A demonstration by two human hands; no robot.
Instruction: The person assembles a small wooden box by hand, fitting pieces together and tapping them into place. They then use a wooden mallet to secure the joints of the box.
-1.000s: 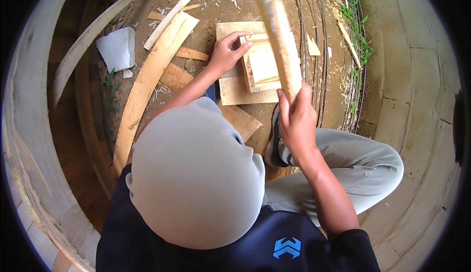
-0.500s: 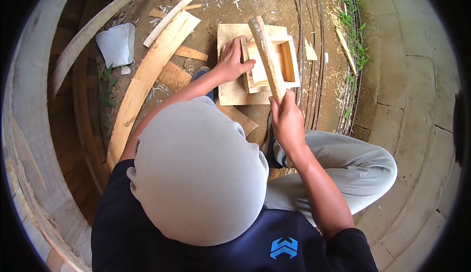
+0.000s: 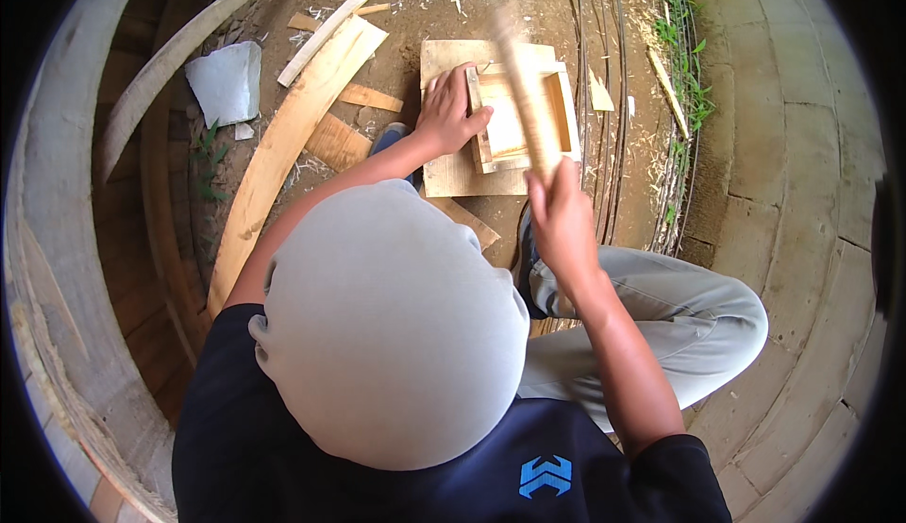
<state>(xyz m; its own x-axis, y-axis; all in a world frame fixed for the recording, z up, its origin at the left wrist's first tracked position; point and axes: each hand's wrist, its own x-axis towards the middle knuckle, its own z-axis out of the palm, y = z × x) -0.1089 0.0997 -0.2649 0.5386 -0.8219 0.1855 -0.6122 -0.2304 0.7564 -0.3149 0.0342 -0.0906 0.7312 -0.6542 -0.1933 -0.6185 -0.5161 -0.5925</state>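
A small open wooden box (image 3: 568, 117), made of pale boards, rests on a flat wooden board (image 3: 453, 180) on the ground in front of me. My left hand (image 3: 442, 119) grips the box's left wall, thumb over its edge and fingers on the outer side. In my right hand (image 3: 564, 221) is a long wooden stick (image 3: 530, 112), its far end raised over the box and smeared by motion. The stick hides part of the box's inside. Whether it touches the box I cannot tell.
A long plank (image 3: 283, 155) and a thinner strip (image 3: 323, 40) lie to the left, near a pale stone slab (image 3: 225, 84). Dark rods (image 3: 615, 70) run along the dirt on the right, beside weeds and a paved strip (image 3: 755, 145). Wood shavings litter the ground.
The far end of the stick has swung upward and away, and is now blurred. My right hand has moved slightly up with it. My left hand keeps its grip on the box.
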